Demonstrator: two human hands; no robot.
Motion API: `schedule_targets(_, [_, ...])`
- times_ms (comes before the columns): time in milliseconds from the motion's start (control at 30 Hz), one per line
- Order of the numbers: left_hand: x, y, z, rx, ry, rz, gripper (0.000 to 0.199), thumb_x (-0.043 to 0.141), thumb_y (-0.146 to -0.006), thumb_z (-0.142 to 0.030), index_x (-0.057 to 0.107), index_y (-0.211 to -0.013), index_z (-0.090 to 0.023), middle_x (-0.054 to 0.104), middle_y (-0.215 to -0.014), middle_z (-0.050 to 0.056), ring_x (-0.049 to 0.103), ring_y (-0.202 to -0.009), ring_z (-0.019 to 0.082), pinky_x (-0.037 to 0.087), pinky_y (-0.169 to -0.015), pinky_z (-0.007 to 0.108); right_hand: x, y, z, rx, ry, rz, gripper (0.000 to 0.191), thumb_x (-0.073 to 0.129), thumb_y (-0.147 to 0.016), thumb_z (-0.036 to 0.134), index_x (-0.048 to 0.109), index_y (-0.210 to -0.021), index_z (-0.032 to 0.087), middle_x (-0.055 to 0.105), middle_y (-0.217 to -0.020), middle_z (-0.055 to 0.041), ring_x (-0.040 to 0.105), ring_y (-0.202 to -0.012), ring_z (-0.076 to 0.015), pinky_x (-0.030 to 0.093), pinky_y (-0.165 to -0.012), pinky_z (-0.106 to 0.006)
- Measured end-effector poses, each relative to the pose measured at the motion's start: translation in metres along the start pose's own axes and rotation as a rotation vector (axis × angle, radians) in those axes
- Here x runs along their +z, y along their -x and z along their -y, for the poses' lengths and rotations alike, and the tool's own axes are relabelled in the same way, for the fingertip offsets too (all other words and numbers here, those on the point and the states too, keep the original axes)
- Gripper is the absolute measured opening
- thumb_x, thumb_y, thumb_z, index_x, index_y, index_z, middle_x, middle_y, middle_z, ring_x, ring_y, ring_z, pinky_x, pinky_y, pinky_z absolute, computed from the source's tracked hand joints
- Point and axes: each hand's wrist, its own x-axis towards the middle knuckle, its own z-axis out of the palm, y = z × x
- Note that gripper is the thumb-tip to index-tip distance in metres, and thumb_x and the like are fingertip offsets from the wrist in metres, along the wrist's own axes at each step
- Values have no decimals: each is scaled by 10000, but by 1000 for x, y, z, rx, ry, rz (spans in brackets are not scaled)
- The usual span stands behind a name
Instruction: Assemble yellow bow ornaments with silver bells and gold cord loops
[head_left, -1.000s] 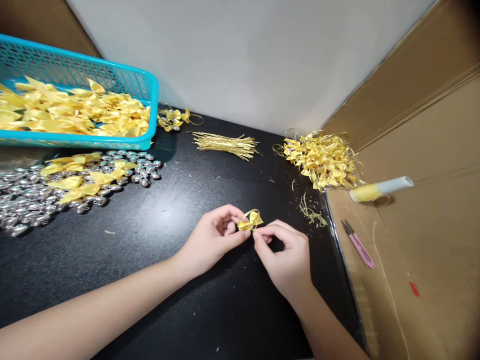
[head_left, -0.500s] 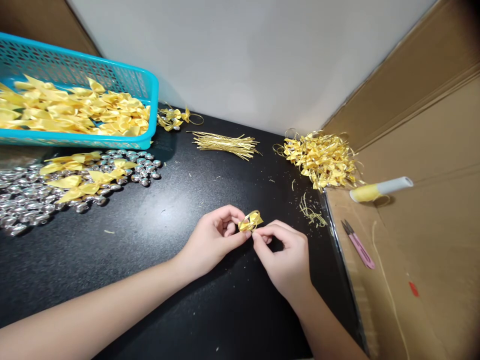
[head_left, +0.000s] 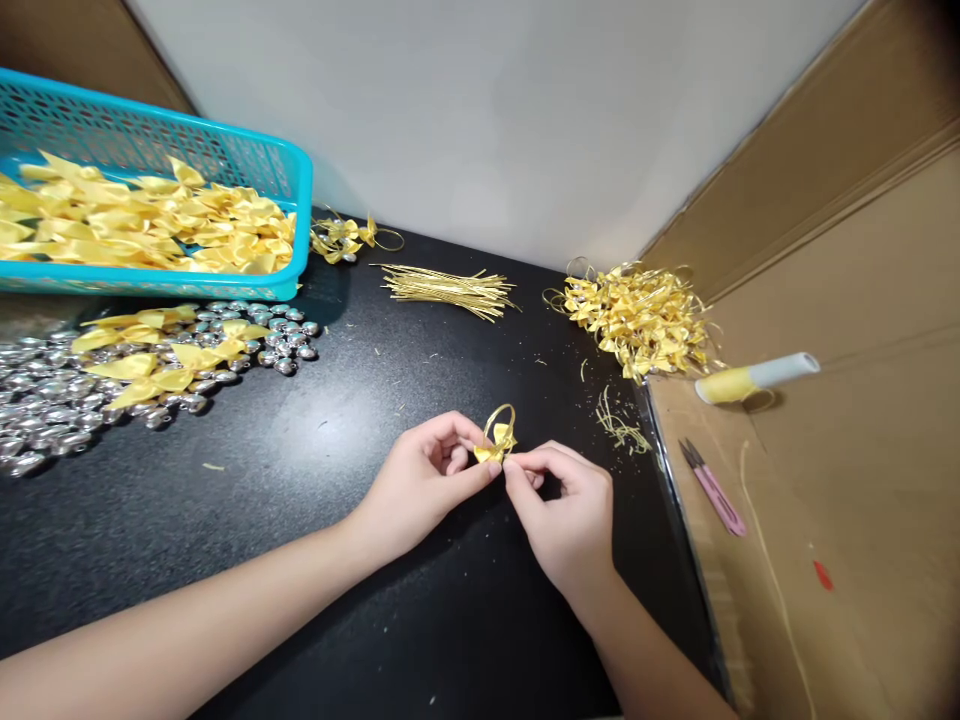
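My left hand (head_left: pixel 427 480) pinches a yellow ribbon bow (head_left: pixel 501 438) between thumb and fingers, above the black table. A gold wire loop (head_left: pixel 500 410) rises from the bow. At the bow's lower right, the thumb and forefinger of my right hand (head_left: pixel 566 500) are pressed together beside my left thumb. They seem to grip the gold wire's end, which the fingertips mostly hide. Beyond my hands lies a bundle of gold wire ties (head_left: pixel 450 290).
A turquoise basket (head_left: pixel 303 200) of yellow bows stands back left, with silver heart-shaped beads (head_left: pixel 52 400) in front. Finished-looking looped bows (head_left: pixel 637 315) are heaped back right. Wire scraps (head_left: pixel 621 425), pink thread snips (head_left: pixel 716 490) and a grey-yellow tube (head_left: pixel 757 378) lie to the right.
The gold wire loop has tipped up and now stands higher above the bow. Both hands keep nearly the same grip; the whole view has shifted slightly.
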Motion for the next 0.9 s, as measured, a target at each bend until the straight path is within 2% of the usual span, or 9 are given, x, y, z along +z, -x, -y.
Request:
schedule_targets(167, [0, 0, 1, -6, -11, -21, 216, 753, -737, -290, 575, -767, -171, 353, -554, -95, 339, -527, 68, 294, -525, 195, 3, 2, 1, 56, -18, -25, 189, 597, -739, 81, 629, -567, 153, 535, -525, 26, 481, -498, -89, 409, -499, -205])
schedule_targets(433, [-1, 2, -4, 14, -48, -35, 217, 731, -753, -324, 576, -711, -178, 592, -626, -23, 526, -580, 111, 404, -546, 226, 6, 2, 2, 97, -22, -19, 221, 584, -729, 106, 580, -517, 169, 499, -499, 37, 449, -478, -87, 390, -483, -214])
schedule_targets(733, [0, 3, -5, 32, -83, -23, 201, 722, -749, -313, 584, -693, -178, 631, -639, -6, 549, -584, 120, 422, -544, 234, 10, 4, 2, 64, -36, -57, 232, 580, -757, 123, 573, -530, 169, 501, -511, 34, 440, -482, -85, 383, -481, -214])
schedule_targets(900, [-1, 5, -9, 137, -223, -27, 196, 661, -802, -312, 562, -699, -177, 646, -719, 20, 556, -636, 134, 422, -568, 246, 10, 4, 2, 26, -48, -51, 215, 575, -761, 98, 595, -560, 172, 509, -527, 32, 459, -499, -92, 397, -498, -219])
